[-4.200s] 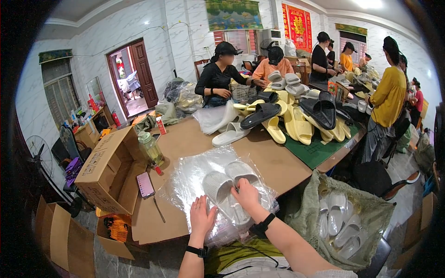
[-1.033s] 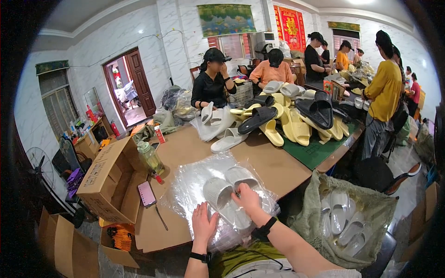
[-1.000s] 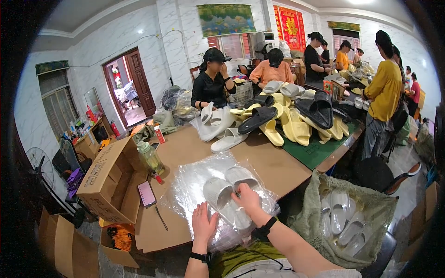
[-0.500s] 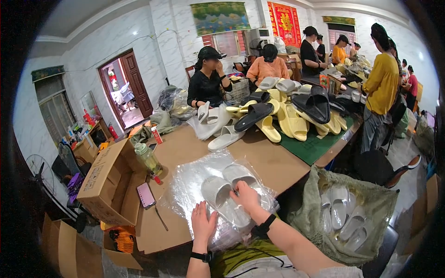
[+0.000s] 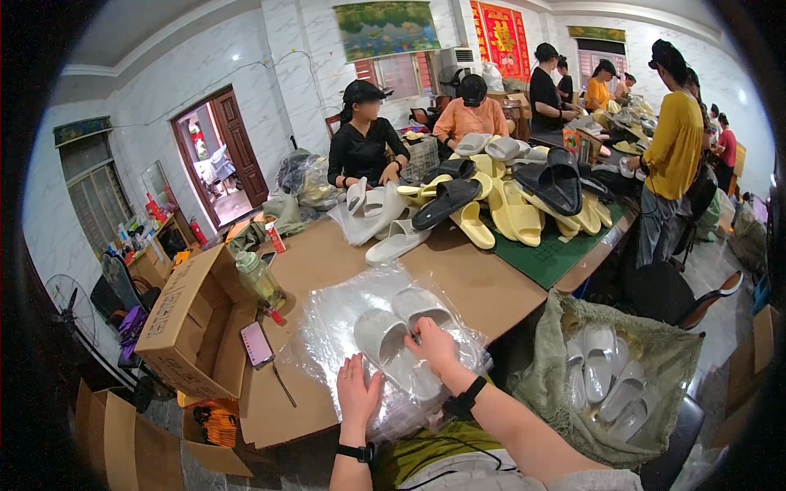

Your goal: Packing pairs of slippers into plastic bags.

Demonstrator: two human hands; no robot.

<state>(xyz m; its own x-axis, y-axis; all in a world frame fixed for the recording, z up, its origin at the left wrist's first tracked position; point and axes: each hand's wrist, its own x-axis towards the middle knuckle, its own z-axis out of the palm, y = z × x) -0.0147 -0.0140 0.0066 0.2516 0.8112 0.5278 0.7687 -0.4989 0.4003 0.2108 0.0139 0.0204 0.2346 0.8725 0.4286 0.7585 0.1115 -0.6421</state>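
A pair of light grey slippers lies side by side on a stack of clear plastic bags [image 5: 332, 315] at the table's near edge. My right hand [image 5: 434, 348] is closed, with bent fingers at the inner edge of the right slipper [image 5: 422, 304], just beside the strap of the left slipper [image 5: 378, 334]. The fingertips are partly hidden there. My left hand [image 5: 359, 394] rests open on the bags, left of the left slipper's heel, with its fingers stretched out. Clear film seems to cover the slippers' lower ends.
Black, yellow and grey slippers [image 5: 516, 209] are piled across the table. On the left stand an open cardboard box [image 5: 184, 327], a bottle [image 5: 260, 278] and a pink phone-like object [image 5: 256, 344]. A green sack [image 5: 532, 360] of grey slippers sits at the right. Several people work beyond.
Across the table, the person in black has lowered a hand from the face and turned the head. My hands and the slippers have hardly moved.
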